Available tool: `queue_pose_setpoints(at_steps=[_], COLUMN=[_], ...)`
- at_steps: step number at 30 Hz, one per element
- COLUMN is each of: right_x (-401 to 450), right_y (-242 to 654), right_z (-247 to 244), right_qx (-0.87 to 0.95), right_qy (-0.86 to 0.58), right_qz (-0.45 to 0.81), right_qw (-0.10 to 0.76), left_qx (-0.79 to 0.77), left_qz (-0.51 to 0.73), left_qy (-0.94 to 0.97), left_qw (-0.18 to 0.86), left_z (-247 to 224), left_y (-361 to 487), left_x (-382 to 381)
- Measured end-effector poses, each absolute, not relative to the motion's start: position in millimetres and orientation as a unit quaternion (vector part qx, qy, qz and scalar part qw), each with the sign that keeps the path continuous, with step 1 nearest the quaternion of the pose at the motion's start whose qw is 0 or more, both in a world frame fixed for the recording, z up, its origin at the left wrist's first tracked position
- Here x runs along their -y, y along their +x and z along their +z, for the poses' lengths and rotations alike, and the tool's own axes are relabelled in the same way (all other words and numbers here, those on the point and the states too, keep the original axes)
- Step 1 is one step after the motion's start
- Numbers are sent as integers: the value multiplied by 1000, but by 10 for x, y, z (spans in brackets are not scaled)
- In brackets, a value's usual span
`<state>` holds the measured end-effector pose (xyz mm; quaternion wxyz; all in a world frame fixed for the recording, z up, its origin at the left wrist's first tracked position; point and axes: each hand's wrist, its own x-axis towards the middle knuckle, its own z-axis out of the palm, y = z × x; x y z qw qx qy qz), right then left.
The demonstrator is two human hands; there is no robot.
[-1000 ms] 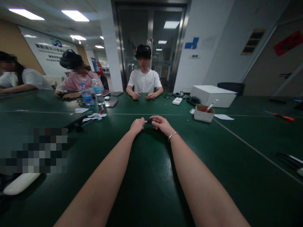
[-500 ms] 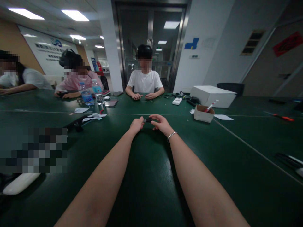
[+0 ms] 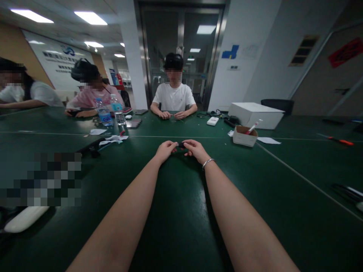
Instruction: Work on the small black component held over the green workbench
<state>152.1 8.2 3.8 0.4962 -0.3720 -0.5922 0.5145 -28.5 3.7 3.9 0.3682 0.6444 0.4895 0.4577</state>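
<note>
A small black object [image 3: 181, 145], short and stubby with a greyish left end, is held between my two hands above the dark green table [image 3: 178, 211]. My left hand [image 3: 166, 152] pinches its left end between thumb and fingertips. On the other end, my right hand [image 3: 196, 150] closes thumb and forefinger, with the remaining fingers curled below. A silver bracelet [image 3: 208, 163] circles my right wrist. The fingers cover much of the object, so its exact kind cannot be made out.
Across the table sits a person [image 3: 173, 96] in a white shirt. Water bottles [image 3: 117, 111] and paper scraps [image 3: 113, 140] lie to the left. On the right are an open carton [image 3: 244, 139], a white box [image 3: 255, 113] and an orange-handled screwdriver [image 3: 342, 141].
My hands have come closer together, and less of the black object shows between them. My right fingers have closed down on it from a looser, more arched hold.
</note>
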Motion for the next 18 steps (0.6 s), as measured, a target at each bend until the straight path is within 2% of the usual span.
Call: queue_pose_setpoints(at_steps=[18], right_x=[-76], right_y=[1507], right_z=[47], right_qx=[575], right_qy=[-389], right_qz=[528], right_qw=[489], left_qx=[-484], left_qz=[494], left_qy=[613], left_qw=[382], left_z=[57], left_y=[-255], left_x=[-22])
